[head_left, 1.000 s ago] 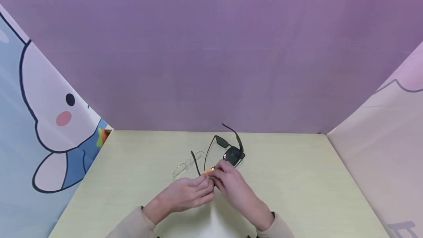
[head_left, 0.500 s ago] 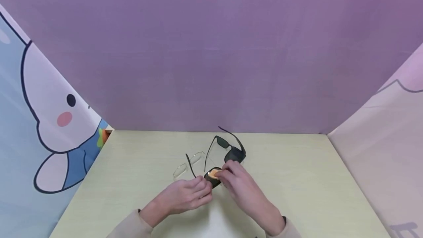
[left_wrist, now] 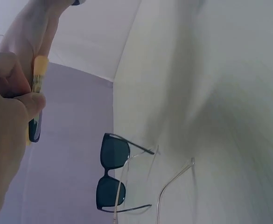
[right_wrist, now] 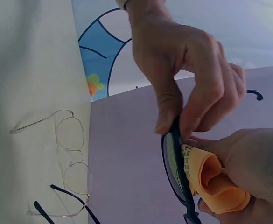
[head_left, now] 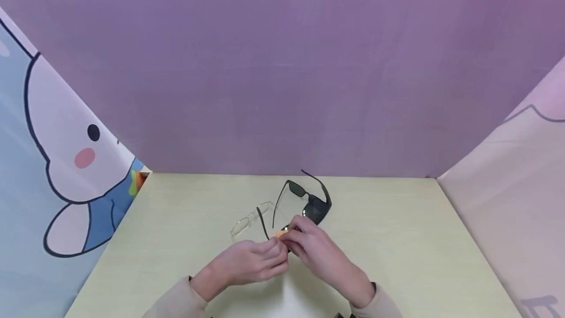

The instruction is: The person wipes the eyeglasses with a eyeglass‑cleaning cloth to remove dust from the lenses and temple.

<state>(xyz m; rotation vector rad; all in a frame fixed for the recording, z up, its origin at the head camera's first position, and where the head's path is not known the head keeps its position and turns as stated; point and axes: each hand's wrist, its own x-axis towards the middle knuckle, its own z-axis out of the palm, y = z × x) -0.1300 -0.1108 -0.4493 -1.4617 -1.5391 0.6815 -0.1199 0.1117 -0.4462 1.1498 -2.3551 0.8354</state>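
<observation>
My left hand (head_left: 256, 261) pinches dark glasses (right_wrist: 173, 163), lower centre of head frame; my right hand (head_left: 320, 254) grips orange cloth (right_wrist: 220, 186) against them. Wire glasses (head_left: 253, 216), other sunglasses (head_left: 296, 189) on table (head_left: 397, 239), higher up.

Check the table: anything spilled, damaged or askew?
Nothing looks spilled or damaged. Slightly untidy: the wire-framed glasses and the sunglasses behind lie unfolded, overlapping in the left wrist view; whether they touch is unclear.
</observation>
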